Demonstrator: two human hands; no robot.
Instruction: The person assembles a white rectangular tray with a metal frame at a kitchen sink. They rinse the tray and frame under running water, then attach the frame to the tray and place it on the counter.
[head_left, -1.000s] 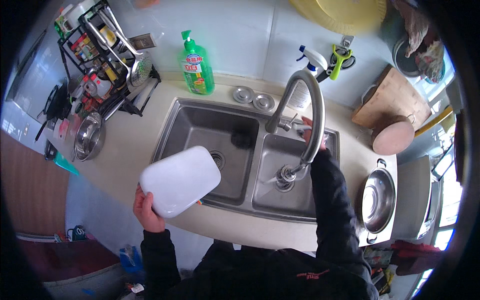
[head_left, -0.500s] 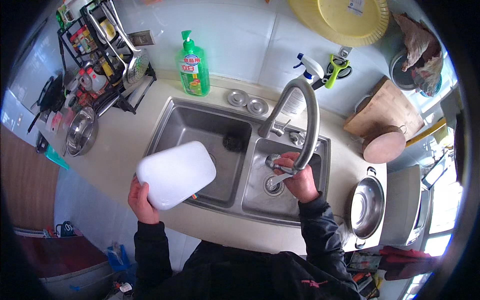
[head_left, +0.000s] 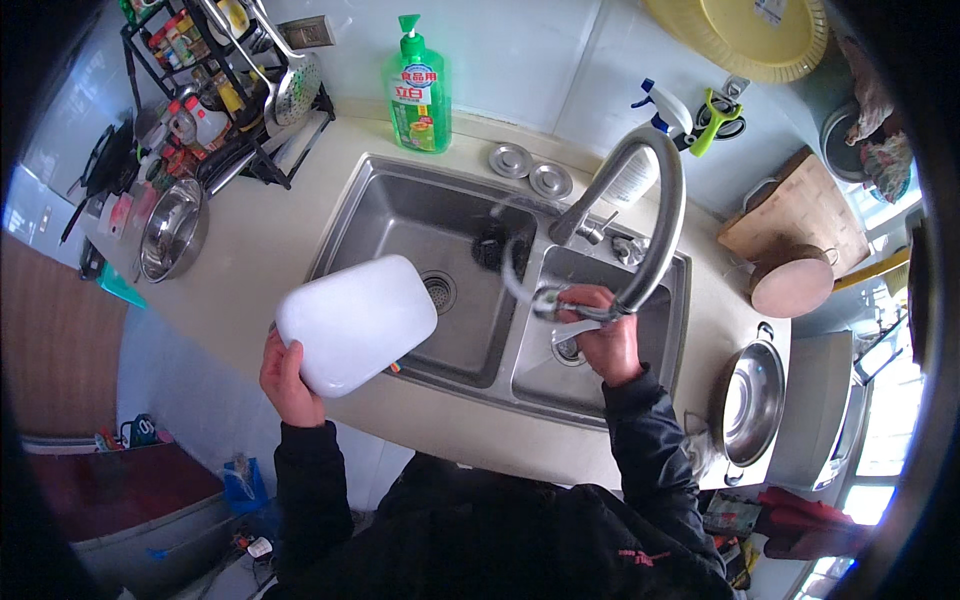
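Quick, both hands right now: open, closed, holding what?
Left hand: closed on the edge of a white rounded-corner container.
Right hand: closed on a small greyish item, kind unclear.

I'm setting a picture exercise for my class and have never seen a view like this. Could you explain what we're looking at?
There is no machine here: a person works with bare hands. A wide fisheye camera worn on the head looks down, so straight edges bend. The left hand holds a white, round-cornered thing near the double sink. The right hand, at the faucet, holds a small greyish thing, too unclear to name. A green pump bottle and a steel pan stand on the counter.
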